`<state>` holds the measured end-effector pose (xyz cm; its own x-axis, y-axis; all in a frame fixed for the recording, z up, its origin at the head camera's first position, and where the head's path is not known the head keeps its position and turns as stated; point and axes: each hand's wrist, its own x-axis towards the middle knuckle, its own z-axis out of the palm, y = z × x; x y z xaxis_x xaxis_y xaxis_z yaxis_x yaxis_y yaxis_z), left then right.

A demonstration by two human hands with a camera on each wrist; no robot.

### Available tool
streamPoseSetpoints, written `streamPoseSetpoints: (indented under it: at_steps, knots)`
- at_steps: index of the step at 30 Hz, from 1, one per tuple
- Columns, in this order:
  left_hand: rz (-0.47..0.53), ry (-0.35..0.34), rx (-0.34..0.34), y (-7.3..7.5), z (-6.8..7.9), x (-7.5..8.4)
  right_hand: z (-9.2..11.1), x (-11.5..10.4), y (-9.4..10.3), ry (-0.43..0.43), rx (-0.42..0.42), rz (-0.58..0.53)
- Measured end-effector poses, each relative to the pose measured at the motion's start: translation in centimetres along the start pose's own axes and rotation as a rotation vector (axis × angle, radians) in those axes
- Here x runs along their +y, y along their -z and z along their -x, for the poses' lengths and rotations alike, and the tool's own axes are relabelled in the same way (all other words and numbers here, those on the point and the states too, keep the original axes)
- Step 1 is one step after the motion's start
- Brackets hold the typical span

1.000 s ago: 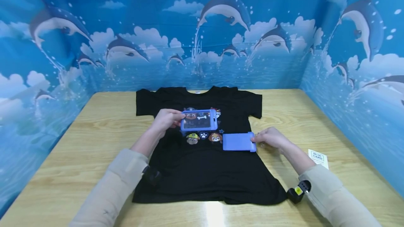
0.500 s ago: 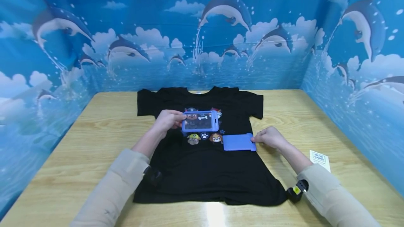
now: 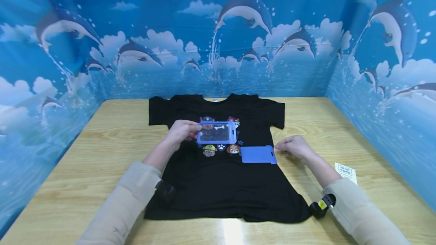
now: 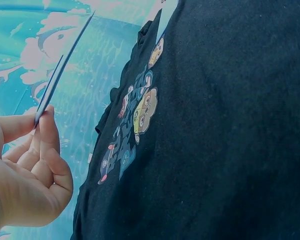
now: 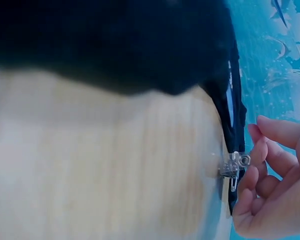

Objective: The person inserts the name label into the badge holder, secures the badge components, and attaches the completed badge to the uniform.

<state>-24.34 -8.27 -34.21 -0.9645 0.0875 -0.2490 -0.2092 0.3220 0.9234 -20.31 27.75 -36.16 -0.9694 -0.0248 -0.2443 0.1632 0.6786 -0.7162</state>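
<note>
My left hand (image 3: 182,131) pinches the left end of a blue badge-holder frame (image 3: 234,131) with a clear window, held up over the shirt's print. In the left wrist view its thin edge (image 4: 65,60) rises from between thumb and finger. A matching blue back panel (image 3: 259,155) lies flat on the black T-shirt (image 3: 218,188). Beside that panel's slotted end is my right hand (image 3: 295,146), fingertips just off it and loosely bent. A small clear-and-metal badge clip (image 5: 234,165) shows by those fingers in the right wrist view; whether they touch it I cannot tell.
The T-shirt is spread out on a wooden table (image 3: 119,135). A white printed card (image 3: 346,172) lies to the right, partly under my right forearm. Blue dolphin-print curtains (image 3: 218,67) enclose the back and sides.
My right hand has let go of the back panel's slotted end and drawn slightly to the right. The panel stays on the shirt. My left hand keeps hold of the frame, nearly still.
</note>
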Motion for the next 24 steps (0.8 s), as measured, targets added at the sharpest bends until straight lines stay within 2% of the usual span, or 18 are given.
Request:
streamPoseSetpoints:
  at_steps: [11,19,24]
  knots:
    - [0.001,-0.002,-0.015,0.0,-0.1,-0.2,0.3,-0.1,1.9,0.009,-0.016,-0.093]
    - [-0.001,-0.011,-0.027,-0.1,-0.2,-0.2,0.3,0.8,3.8,0.046,0.021,-0.026]
    - [-0.018,-0.012,-0.031,-0.1,-0.2,-0.1,0.4,1.8,5.3,0.033,0.010,-0.062]
